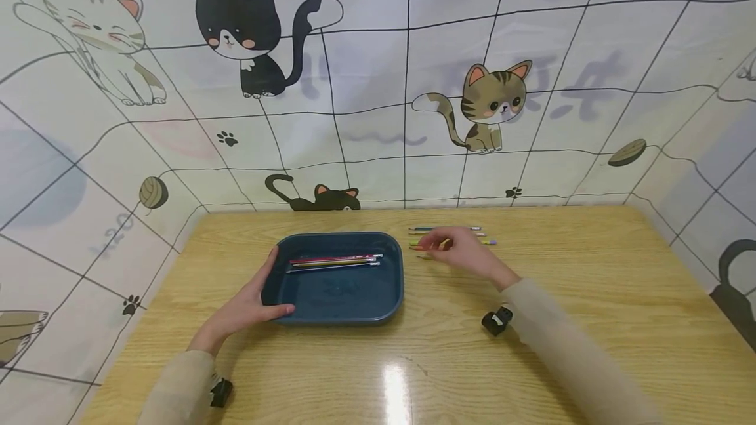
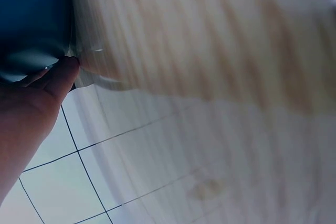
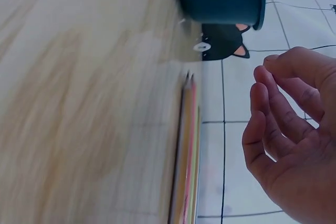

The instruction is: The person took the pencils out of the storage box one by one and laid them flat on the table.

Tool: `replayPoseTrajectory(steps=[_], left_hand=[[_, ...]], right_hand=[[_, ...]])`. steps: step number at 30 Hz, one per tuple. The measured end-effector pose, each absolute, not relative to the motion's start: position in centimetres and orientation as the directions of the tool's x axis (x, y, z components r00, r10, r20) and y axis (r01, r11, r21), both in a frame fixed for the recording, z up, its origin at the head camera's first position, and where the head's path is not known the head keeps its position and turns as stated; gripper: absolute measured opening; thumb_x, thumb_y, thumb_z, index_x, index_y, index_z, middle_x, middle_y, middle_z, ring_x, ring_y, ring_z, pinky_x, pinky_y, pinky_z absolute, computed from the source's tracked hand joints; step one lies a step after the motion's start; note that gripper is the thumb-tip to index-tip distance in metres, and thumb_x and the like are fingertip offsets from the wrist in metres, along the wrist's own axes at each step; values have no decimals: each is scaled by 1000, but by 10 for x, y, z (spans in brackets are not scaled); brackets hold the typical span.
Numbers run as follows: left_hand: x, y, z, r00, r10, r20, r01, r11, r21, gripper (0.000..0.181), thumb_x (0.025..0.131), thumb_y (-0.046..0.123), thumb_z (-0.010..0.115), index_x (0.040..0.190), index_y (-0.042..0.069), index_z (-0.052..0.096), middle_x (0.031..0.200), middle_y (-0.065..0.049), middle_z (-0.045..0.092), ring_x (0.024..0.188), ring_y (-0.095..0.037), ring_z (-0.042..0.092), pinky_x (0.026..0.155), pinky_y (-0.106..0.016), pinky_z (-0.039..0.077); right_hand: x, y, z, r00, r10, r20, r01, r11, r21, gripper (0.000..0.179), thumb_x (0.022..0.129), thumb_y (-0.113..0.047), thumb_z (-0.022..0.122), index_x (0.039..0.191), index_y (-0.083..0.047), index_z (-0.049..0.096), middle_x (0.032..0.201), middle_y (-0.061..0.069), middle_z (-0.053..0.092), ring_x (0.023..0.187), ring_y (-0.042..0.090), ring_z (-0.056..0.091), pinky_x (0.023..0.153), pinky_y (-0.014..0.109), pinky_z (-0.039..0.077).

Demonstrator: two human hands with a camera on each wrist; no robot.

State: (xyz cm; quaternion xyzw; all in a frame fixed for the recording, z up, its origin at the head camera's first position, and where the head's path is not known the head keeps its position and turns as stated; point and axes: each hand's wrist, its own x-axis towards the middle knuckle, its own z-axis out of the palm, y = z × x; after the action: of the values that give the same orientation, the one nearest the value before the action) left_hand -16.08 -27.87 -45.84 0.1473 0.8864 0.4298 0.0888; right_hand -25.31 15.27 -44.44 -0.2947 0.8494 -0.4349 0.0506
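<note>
A dark blue tray [image 1: 336, 303] stands on the table with several pencils [image 1: 333, 267] lying side by side inside, a red one among them. My left hand [image 1: 251, 300] rests at its left side, long fingers fairly straight along the wall and thumb over the front rim; the left wrist view shows the fingertips against the tray [image 2: 37, 14]. To the right, my right hand [image 1: 457, 251] is over a row of pencils [image 1: 475, 228]. In the right wrist view its fingers are loosely bent, nothing visible between them, and the pencils [image 3: 186, 145] lie beside it.
The wooden table [image 1: 331, 372] ends at the back against a wall covering [image 1: 378, 176] printed with cats and grid lines. A small black device [image 1: 497, 321] hangs by the right wrist, another black device [image 1: 221, 392] by the left.
</note>
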Motion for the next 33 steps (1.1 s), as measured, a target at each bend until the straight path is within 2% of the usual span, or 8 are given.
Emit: replayPoseTrajectory(steps=[7,14,22,28,33], left_hand=[[-161,-278,-458,-940,340,-32,185,586,789,113,80,26,79,156,16,-3,159,-20,-2,142,-44,2,106,-67,10],[-159,-277,-455,-938,345,-33,185,580,793,113,79,23,80,156,16,-2,159,-20,-2,142,-45,1,105,-67,10],[-159,-277,-454,-938,344,-38,179,576,797,114,78,22,81,157,17,-1,159,-19,-1,142,-44,2,106,-67,10],[-159,-277,-454,-938,343,-41,176,577,797,114,78,22,80,156,17,-2,159,-20,-2,142,-45,1,105,-68,10],[-159,-277,-454,-939,340,-50,166,576,800,114,78,22,80,156,17,-3,159,-21,-2,142,-46,1,105,-67,10]], right_hand=[[-249,134,-435,-816,-548,186,-442,384,-811,18,89,-3,67,107,1,70,101,8,69,88,21,60,76,38,50],[-250,114,-431,-793,-574,204,-449,326,-832,17,89,-1,65,105,-2,71,96,4,68,85,18,61,74,34,52],[-248,93,-423,-767,-591,250,-493,292,-820,18,89,-1,67,106,1,70,95,6,68,86,17,61,77,37,52],[-247,77,-422,-722,-641,259,-512,244,-824,19,89,1,64,107,3,69,99,16,68,87,18,63,77,33,52],[-245,64,-424,-700,-671,244,-528,257,-809,21,88,0,65,108,1,69,100,9,69,86,13,64,76,26,52]])
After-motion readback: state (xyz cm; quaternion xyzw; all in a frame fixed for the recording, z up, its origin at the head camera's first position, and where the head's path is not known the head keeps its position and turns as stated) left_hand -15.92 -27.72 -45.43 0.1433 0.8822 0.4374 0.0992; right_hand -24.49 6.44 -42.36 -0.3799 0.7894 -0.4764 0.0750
